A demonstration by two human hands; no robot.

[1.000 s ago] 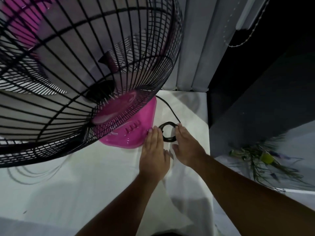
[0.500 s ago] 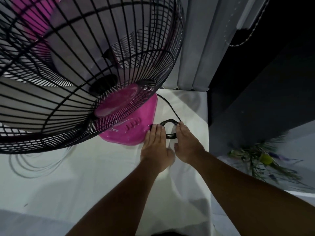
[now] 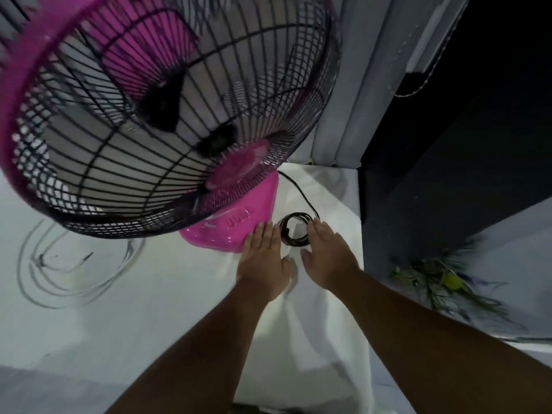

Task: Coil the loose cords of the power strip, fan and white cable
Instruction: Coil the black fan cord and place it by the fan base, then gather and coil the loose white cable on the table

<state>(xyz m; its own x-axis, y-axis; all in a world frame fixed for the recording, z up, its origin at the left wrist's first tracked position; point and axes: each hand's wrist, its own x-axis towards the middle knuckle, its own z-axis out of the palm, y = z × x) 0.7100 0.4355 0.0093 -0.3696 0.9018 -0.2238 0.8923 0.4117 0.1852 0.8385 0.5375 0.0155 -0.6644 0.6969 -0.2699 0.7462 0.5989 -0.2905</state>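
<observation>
White cloth (image 3: 125, 339) under fan (image 3: 179, 121), grey curtain (image 3: 367, 85) behind

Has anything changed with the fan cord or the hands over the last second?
Hardly anything. The black cord coil lies in the same spot beside the fan's pink base. The left hand and right hand stay flat and open on either side of it, gripping nothing; the fingers have only shifted slightly. The fan cage looks different because the view tilted.
</observation>
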